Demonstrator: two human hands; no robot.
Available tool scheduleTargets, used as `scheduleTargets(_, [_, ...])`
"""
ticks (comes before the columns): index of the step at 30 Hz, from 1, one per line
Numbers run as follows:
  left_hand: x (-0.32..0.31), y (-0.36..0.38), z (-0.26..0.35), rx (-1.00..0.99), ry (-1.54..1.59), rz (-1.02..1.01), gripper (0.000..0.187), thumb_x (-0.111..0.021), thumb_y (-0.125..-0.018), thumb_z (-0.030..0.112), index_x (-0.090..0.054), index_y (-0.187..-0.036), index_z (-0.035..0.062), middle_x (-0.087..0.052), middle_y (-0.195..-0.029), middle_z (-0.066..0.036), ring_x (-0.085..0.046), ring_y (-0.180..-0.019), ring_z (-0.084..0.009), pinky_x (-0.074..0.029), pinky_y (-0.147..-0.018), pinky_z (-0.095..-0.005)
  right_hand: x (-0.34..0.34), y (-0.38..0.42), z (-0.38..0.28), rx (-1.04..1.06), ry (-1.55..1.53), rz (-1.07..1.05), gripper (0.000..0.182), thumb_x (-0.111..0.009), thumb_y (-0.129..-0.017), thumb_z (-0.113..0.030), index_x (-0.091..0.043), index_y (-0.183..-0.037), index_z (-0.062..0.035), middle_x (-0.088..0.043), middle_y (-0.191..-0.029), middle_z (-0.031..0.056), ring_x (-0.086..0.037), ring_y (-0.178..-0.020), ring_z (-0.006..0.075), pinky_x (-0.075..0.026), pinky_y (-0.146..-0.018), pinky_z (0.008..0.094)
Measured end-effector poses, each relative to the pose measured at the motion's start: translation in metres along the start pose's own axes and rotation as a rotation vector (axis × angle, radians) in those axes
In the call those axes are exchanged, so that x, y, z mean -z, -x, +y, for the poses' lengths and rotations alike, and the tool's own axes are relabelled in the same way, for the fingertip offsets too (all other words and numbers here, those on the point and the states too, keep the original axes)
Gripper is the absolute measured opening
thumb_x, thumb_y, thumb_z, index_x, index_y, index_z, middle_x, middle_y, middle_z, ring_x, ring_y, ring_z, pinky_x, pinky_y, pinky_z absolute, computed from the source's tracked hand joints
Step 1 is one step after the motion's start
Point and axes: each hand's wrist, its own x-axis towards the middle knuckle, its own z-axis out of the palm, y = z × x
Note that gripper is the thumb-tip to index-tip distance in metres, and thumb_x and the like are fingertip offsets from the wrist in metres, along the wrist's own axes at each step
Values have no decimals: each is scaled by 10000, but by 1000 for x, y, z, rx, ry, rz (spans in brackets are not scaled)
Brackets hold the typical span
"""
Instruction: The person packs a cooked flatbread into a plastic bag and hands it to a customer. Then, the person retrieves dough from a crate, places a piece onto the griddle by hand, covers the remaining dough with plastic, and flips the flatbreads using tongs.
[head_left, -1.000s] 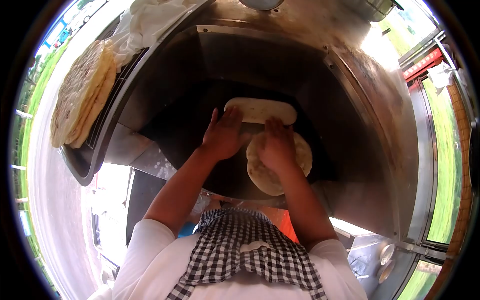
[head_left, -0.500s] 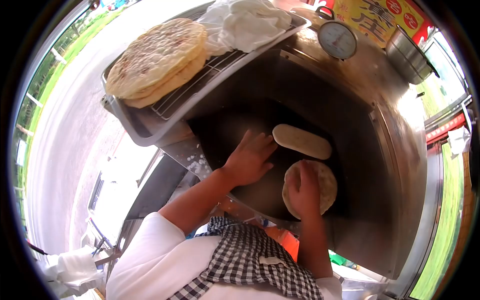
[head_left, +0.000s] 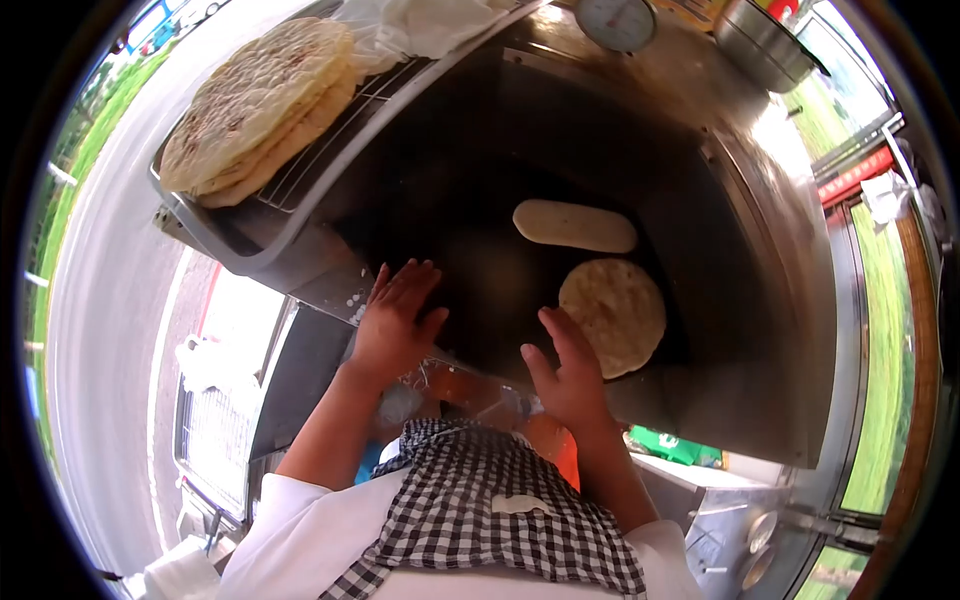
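Observation:
A round flatbread lies on the dark griddle, its top pale with light brown patches. Just behind it rests a long oval piece of dough, smooth and pale. My right hand holds nothing; thumb and fingers are apart, with the fingertips at the left edge of the round flatbread. Farther left, over the griddle's front edge, my left hand is empty with its fingers stretched out.
At upper left a tray with a wire rack holds stacked browned flatbreads and a white cloth. A dial gauge and a metal pot stand beyond the griddle. White crumbs dot the ledge near my left hand.
My right hand has come off the round flatbread and moved left and toward me. My left hand has shifted left, away from the oval dough. The view has tilted and turned somewhat.

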Motion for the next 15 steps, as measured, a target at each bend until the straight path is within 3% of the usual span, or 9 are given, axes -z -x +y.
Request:
scheduleTargets(10, [0,14,26,-88,33,40,484,-731,-874,152,-622,-1333,45,-620,-1391,-147,-518,-1377,-321,-322,-1204,-525,2,42,-12,-36,-73,-22,442,-713,-927,-225,-614,-1304,-16,-645,-1298,223,-599,-1231,411,-489,-1034,463])
scheduleTargets(13, [0,24,44,-90,29,60,482,-736,-867,151,-627,-1323,40,-629,-1376,-148,-530,-1364,-324,-327,-1200,-528,11,53,-6,-15,-90,-51,440,-710,-934,-201,-609,-1315,-5,-644,-1306,210,-630,-1204,355,-496,-1020,417])
scheduleTargets(15, [-4,33,56,-88,25,72,484,-741,-859,142,-629,-1319,37,-635,-1368,-149,-537,-1356,-327,-330,-1197,-529,21,61,-5,-1,-145,-51,423,-705,-934,-222,-621,-1291,-10,-661,-1258,214,-645,-1153,380,-513,-990,437])
